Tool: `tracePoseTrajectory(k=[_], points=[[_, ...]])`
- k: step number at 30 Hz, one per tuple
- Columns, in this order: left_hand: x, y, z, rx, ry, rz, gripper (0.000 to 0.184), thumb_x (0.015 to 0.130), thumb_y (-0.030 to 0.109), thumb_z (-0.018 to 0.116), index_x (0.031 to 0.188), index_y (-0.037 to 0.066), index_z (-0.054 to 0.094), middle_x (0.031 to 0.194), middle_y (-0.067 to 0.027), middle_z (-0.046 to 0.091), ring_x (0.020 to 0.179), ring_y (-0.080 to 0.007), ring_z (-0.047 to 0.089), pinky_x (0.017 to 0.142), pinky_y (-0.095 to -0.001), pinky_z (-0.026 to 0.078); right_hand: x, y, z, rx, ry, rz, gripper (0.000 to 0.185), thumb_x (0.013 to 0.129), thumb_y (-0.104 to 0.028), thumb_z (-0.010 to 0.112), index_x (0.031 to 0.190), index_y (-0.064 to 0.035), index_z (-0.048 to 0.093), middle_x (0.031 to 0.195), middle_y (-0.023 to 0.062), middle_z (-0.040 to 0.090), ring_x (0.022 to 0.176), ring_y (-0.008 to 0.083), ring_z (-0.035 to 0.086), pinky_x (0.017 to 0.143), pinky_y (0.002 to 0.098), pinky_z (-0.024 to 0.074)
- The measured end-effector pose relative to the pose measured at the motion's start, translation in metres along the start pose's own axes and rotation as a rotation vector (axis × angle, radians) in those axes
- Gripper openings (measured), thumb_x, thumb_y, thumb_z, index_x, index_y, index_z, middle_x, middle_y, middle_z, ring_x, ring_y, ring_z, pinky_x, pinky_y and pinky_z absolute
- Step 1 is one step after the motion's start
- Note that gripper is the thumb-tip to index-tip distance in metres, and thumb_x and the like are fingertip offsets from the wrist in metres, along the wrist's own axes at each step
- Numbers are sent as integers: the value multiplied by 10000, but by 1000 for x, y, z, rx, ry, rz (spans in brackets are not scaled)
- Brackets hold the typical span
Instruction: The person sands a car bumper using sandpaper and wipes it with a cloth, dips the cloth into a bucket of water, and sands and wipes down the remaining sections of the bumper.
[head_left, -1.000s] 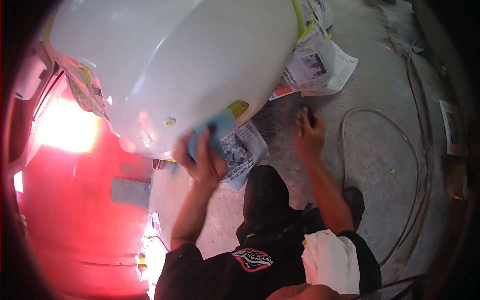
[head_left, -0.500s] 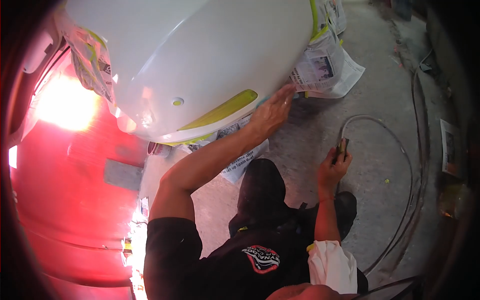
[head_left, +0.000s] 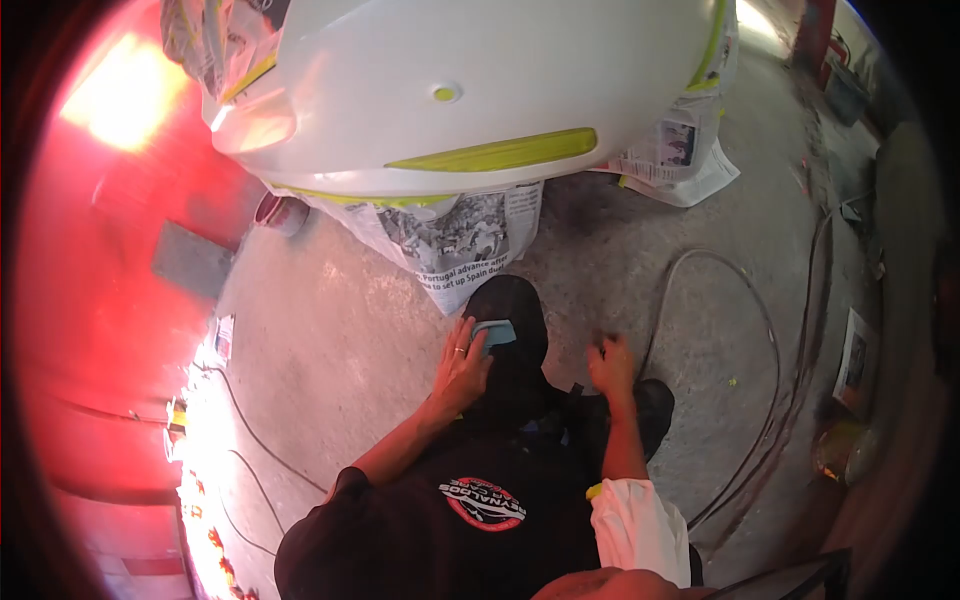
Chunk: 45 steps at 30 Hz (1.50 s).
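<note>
My left hand (head_left: 462, 365) rests at my raised knee, its fingers closed on a light blue cloth or pad (head_left: 495, 333) that lies against the dark trouser leg. Beside the other leg, over the floor, my right hand (head_left: 610, 365) has its fingers curled; a small dark thing shows at the fingertips, too blurred to name. In front of me is a white car body part (head_left: 520, 70) with a yellow-green taped strip (head_left: 500, 152) and a round taped spot (head_left: 444, 94). Newspaper (head_left: 470, 240) hangs from its lower edge.
A red car panel (head_left: 130, 270) with a bright glare stands at the left. A small tub (head_left: 280, 214) sits under the white part. A hose (head_left: 770, 330) loops over the concrete floor at the right, near a glass jar (head_left: 842, 450). Thin cables (head_left: 255, 425) lie at the lower left.
My left hand has drawn back from the white part to my knee with the blue piece. My right hand has moved down and left. The view has shifted, showing more floor at the left.
</note>
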<state>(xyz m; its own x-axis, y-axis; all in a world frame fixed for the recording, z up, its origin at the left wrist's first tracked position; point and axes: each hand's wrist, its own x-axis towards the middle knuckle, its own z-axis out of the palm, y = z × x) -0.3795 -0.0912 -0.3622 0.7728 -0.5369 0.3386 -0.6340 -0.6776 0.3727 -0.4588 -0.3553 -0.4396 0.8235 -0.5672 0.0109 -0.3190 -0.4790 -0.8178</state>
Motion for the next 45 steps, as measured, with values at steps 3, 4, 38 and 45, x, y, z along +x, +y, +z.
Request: tracePoseTrajectory(k=[3, 4, 38, 45], points=[[-11, -9, 0, 37, -69, 41, 383, 874, -41, 532, 1257, -26, 525, 1362, -247, 480, 1296, -424, 437, 1076, -482, 383, -32, 23, -42, -331, -73, -54, 301, 806, -141, 604, 1063, 0, 672, 1097, 267, 600, 1031, 432, 581, 894, 488, 474], [-14, -20, 3, -94, -69, 4, 377, 882, -46, 515, 1259, -34, 517, 1371, -254, 472, 1303, -431, 427, 1082, -483, 373, -41, 50, -61, -416, -38, -100, 242, 815, -125, 588, 988, 25, 666, 1017, 284, 618, 983, 453, 591, 877, 496, 477], [155, 134, 32, -1007, 622, -345, 547, 1024, 196, 407, 1457, -103, 260, 1533, -269, 254, 1440, -382, 223, 1177, -399, 167, -176, 73, -105, -437, -453, 435, 484, 898, -438, 553, 1129, -25, 654, 1038, 255, 673, 1051, 430, 617, 879, 479, 479], [238, -1, -174, -377, 961, 16, 548, 1000, 185, 376, 1395, -178, 262, 1506, -409, 94, 1441, -506, 34, 1174, -502, 76, -124, 43, -105, -176, -117, 445, 361, 884, -297, 615, 1074, 7, 654, 1060, 275, 652, 1039, 450, 606, 860, 471, 490]])
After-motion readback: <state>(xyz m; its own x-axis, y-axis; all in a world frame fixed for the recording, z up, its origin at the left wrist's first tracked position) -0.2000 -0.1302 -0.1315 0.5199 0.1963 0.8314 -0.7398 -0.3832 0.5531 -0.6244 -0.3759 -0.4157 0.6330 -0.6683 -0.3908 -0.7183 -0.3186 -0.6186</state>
